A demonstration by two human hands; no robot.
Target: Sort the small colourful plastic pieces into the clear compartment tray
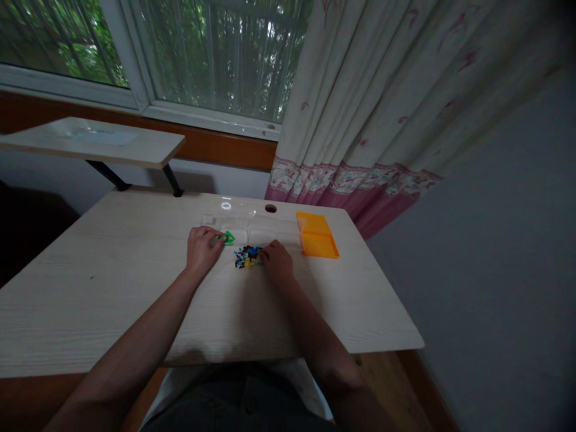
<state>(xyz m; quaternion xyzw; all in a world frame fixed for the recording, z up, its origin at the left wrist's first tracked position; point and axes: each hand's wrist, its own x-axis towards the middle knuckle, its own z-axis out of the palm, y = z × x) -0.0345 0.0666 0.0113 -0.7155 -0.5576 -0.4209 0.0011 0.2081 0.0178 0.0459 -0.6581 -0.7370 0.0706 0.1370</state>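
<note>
Pinching a green piece (228, 237), your left hand (202, 249) is resting beside the pile (247, 256); your right hand (278, 259) is touching it, grip hidden. Go slowly, one piece each time.

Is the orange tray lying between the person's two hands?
No, the orange tray lies to the right of the right hand; the pile of small coloured pieces lies between the hands.

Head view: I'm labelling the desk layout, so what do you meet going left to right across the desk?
left hand → green piece → pile of small coloured pieces → right hand → orange tray
</note>
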